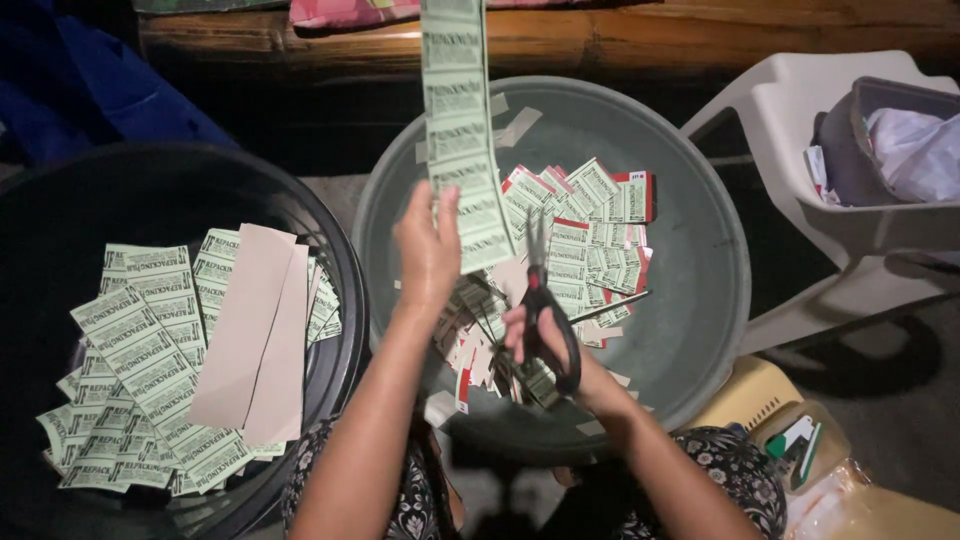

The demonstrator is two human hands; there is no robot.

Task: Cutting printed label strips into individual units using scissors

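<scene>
Black plastic forms the round basin [340,270] to the left of the grey basin [700,300]; it carries long sheets of pale green printed labels [140,370] and two plain beige paper sheets [255,340] lying over them. Above the grey basin, the left hand [428,250] is closed narrow on a long strip of green labels [462,130], which hangs upright and hides part of the basin's inner wall. Just to the right and lower, the right hand [545,345] holds black-handled scissors [540,300], fingers through the loops and blades pointing up toward the strip. Inside the grey basin lies a loose pile of cut labels [590,240], small green rectangles with red edges. Right of this basin stands a white plastic chair [800,110] holding a grey tub.
</scene>
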